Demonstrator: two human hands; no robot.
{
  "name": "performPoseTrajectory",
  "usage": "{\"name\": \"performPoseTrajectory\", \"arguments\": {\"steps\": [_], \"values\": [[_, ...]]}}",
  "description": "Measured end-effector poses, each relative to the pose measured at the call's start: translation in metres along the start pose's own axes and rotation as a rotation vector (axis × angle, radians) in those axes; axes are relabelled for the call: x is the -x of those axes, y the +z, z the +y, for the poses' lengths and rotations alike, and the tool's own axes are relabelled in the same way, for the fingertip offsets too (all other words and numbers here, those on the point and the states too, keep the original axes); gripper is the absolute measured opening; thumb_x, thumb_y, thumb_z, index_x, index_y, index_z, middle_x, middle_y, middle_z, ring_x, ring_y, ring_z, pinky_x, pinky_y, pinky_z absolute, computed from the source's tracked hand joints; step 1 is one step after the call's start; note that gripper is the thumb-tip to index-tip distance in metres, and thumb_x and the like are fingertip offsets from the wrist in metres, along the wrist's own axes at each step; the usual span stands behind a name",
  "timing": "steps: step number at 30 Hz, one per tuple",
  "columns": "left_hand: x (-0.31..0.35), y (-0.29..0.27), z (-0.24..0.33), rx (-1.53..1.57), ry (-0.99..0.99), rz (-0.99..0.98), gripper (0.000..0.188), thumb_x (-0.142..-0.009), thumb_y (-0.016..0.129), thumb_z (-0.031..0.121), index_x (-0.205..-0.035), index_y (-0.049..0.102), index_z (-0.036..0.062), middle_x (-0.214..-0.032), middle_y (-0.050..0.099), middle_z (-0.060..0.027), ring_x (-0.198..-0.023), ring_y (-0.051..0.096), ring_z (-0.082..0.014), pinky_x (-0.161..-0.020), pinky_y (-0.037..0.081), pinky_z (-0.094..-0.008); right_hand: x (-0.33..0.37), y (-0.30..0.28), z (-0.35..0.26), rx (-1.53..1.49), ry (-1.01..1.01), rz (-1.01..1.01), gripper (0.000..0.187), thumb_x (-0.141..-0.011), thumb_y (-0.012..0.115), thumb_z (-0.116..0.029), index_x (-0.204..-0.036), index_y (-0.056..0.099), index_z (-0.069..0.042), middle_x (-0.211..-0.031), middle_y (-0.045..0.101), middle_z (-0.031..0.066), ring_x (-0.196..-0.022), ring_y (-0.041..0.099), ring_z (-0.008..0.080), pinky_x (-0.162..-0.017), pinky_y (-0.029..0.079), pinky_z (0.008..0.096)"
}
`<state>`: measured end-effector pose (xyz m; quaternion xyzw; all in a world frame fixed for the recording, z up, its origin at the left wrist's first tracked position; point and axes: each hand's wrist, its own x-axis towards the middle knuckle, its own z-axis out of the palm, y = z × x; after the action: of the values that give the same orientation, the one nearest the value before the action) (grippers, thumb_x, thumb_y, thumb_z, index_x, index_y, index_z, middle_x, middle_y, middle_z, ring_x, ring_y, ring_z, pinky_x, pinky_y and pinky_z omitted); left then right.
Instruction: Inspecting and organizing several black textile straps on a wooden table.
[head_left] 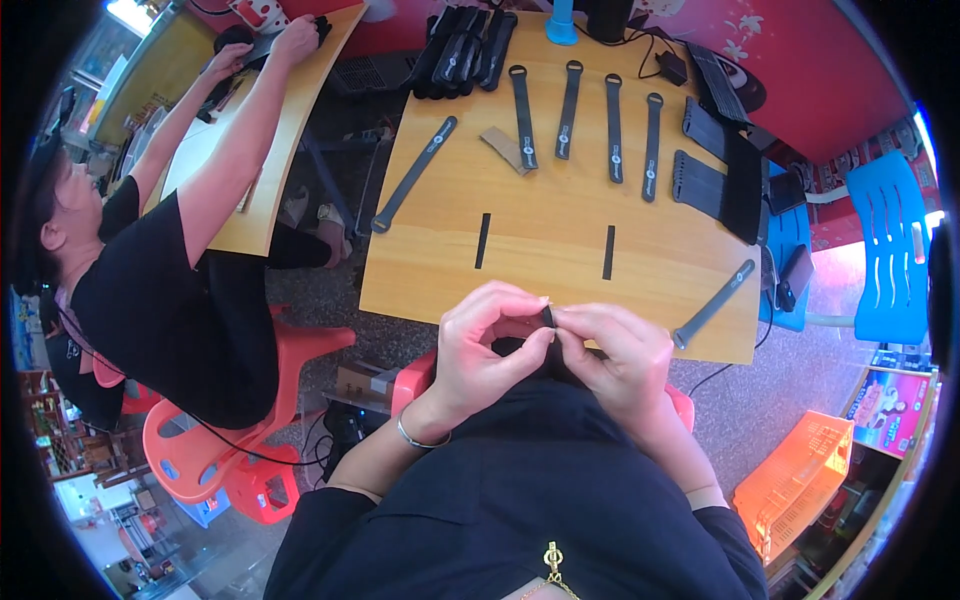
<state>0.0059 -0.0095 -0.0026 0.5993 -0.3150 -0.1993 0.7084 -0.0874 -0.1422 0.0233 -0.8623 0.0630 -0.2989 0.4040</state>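
My left hand point(490, 350) and my right hand point(617, 355) meet just past the table's near edge, in front of my chest. Between their thumbs and forefingers they pinch a small black strip point(547, 316), mostly covered by the fingertips. Two short black strips point(483, 241) lie apart on the wooden table point(540, 290). Beyond them several dark grey straps point(615, 130), each with a slotted rounded end, are laid out in a spread row. One more strap point(414, 175) slants at the left, another point(714, 303) at the right edge.
Bundled black straps point(460, 55) are piled at the back, near a piece of brown cardboard point(507, 150). Flat grey strap pieces point(700, 183) lie at the right. A co-worker point(170, 250) sits at another table on the left. A blue chair point(888, 250) and orange crate point(795, 485) stand right.
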Motion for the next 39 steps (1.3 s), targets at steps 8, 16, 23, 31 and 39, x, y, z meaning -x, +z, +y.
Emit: {"name": "performPoseTrajectory", "arguments": {"steps": [8, 16, 23, 31, 39], "values": [[0.002, -0.001, 0.002, 0.055, -0.164, -0.017, 0.024, -0.076, 0.059, -0.011, -0.098, 0.057, -0.0054, -0.097, 0.059, -0.0096, -0.091, 0.062, -0.0135, -0.080, 0.053, -0.0258, 0.001, 0.007, 0.001, 0.115, -0.117, 0.015, 0.016, -0.068, 0.073, 0.001, -0.083, 0.066, -0.002, -0.079, 0.068, 0.0104, -0.067, 0.067, 0.0215, -0.057, 0.054, 0.0282], [0.002, 0.002, 0.001, 0.113, -0.235, -0.004, 0.024, -0.076, 0.054, -0.014, -0.097, 0.052, -0.0030, -0.100, 0.060, -0.0111, -0.095, 0.060, -0.0138, -0.084, 0.051, -0.0267, 0.005, 0.015, 0.006, 0.212, -0.211, 0.040, 0.021, -0.067, 0.073, -0.004, -0.086, 0.063, -0.005, -0.081, 0.066, 0.0066, -0.068, 0.065, 0.0203, -0.058, 0.053, 0.0294], [0.001, 0.009, 0.003, 0.065, -0.203, 0.033, 0.033, -0.076, 0.053, -0.014, -0.104, 0.044, 0.0011, -0.100, 0.057, -0.0096, -0.093, 0.059, -0.0133, -0.084, 0.050, -0.0268, 0.004, 0.020, 0.009, 0.195, -0.187, 0.089, 0.020, -0.065, 0.074, -0.003, -0.082, 0.062, -0.006, -0.077, 0.065, 0.0062, -0.066, 0.065, 0.0200, -0.056, 0.052, 0.0283], [-0.001, 0.010, -0.003, 0.189, -0.236, 0.044, 0.041, -0.078, 0.055, -0.013, -0.111, 0.038, 0.0037, -0.100, 0.054, -0.0083, -0.096, 0.057, -0.0136, -0.083, 0.051, -0.0269, 0.004, 0.018, 0.013, -0.025, 0.065, 0.100, 0.018, -0.067, 0.072, 0.000, -0.080, 0.062, -0.007, -0.075, 0.065, 0.0068, -0.061, 0.064, 0.0193, -0.054, 0.052, 0.0264], [0.000, 0.001, -0.007, 0.334, -0.370, -0.024, 0.025, -0.082, 0.066, -0.002, -0.098, 0.047, 0.0009, -0.094, 0.056, -0.0061, -0.089, 0.059, -0.0110, -0.077, 0.051, -0.0237, 0.008, 0.018, 0.014, 0.068, -0.066, 0.102, 0.016, -0.065, 0.069, 0.006, -0.077, 0.062, -0.002, -0.072, 0.065, 0.0091, -0.061, 0.064, 0.0176, -0.056, 0.052, 0.0259]]}}
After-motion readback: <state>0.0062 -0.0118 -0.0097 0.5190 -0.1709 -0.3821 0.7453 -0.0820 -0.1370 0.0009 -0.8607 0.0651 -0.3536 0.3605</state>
